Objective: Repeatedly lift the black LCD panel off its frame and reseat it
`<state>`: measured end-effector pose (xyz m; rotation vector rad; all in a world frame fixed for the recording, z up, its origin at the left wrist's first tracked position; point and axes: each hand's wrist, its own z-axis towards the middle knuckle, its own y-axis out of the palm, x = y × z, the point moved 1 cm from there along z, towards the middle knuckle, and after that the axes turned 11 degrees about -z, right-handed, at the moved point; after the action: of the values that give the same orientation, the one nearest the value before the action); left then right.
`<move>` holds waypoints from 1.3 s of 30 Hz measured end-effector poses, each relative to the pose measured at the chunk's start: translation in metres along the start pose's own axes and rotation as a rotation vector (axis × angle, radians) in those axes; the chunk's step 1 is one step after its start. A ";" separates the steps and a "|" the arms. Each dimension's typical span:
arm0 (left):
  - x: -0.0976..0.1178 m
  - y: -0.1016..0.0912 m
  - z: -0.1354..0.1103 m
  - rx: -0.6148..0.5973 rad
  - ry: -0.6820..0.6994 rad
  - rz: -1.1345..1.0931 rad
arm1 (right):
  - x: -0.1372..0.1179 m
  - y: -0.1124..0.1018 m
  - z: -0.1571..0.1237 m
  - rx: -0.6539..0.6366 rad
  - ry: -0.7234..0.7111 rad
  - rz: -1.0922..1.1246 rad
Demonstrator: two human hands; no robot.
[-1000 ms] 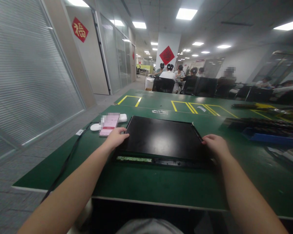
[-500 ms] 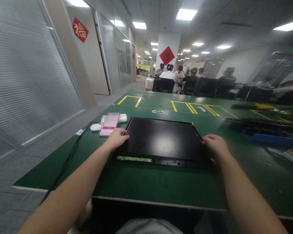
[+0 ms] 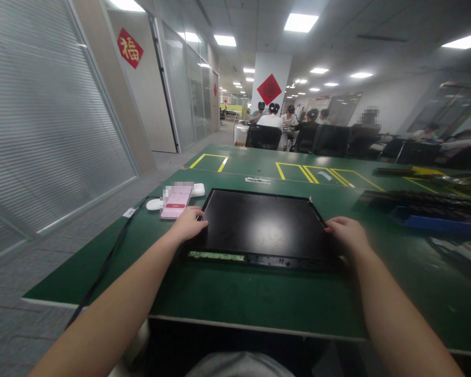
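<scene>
A black LCD screen panel (image 3: pixel 259 222) lies flat on the green table, its dark glossy face up and a ceiling light mirrored in it. Along its near edge runs a narrow dark strip with a green circuit board (image 3: pixel 215 256) at the left part. My left hand (image 3: pixel 190 224) grips the panel's left edge, thumb on top and fingers at the side. At the right edge, my right hand (image 3: pixel 346 233) pinches the rim between thumb and fingers. The undersides of the fingers are hidden.
Left of the panel lie a phone (image 3: pixel 176 201) and a white object (image 3: pixel 154 204), with a black cable (image 3: pixel 115 248) trailing off the table edge. Yellow tape outlines (image 3: pixel 296 172) mark the far side. A blue tray (image 3: pixel 435 222) with dark parts stands right. People sit beyond.
</scene>
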<state>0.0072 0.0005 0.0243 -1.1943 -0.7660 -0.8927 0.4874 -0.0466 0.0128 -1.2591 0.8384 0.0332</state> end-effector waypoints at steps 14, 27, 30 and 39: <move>0.000 -0.001 0.000 -0.006 -0.023 -0.046 | -0.002 -0.002 0.000 -0.012 -0.007 0.008; 0.003 0.000 -0.002 -0.021 0.031 0.048 | 0.001 0.000 0.001 -0.034 0.024 0.064; 0.004 0.000 -0.003 -0.034 0.055 0.084 | 0.000 -0.001 0.000 -0.033 0.023 0.054; 0.005 -0.003 -0.006 -0.166 0.128 0.210 | -0.011 -0.005 -0.007 -0.017 -0.045 -0.086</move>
<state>0.0071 -0.0063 0.0286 -1.3225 -0.4609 -0.8605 0.4784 -0.0492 0.0222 -1.3046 0.7458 -0.0002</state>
